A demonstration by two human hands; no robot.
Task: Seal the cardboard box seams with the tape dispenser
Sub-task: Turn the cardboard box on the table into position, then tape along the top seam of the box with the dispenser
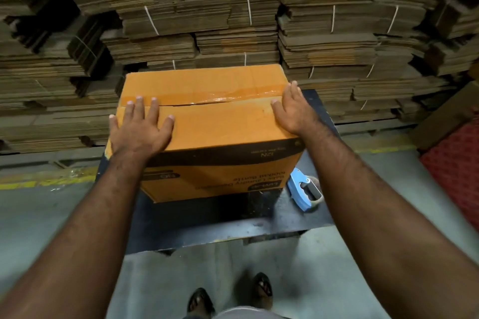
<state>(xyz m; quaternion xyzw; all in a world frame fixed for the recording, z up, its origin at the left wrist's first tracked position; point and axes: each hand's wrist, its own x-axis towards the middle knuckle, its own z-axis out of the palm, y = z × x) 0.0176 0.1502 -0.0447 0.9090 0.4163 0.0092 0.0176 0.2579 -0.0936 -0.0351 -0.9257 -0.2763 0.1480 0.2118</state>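
Observation:
An orange cardboard box (220, 124) stands on a dark low platform (220, 225). Clear tape (223, 96) runs across its top, a little beyond the centre seam, which shows as a dark gap. My left hand (141, 125) lies flat on the near flap at the left, fingers spread and reaching the seam. My right hand (293, 109) rests on the box's right top edge, fingers apart, thumb on the near flap. A blue tape dispenser (304, 190) lies on the platform to the right of the box, below my right forearm, with neither hand on it.
Tall stacks of flattened, strapped cardboard (233, 21) fill the wall right behind the box. A red patterned object (458, 166) sits at the right edge. Grey floor with a yellow line (46, 181) lies left of the platform. My feet (230, 298) stand near its front edge.

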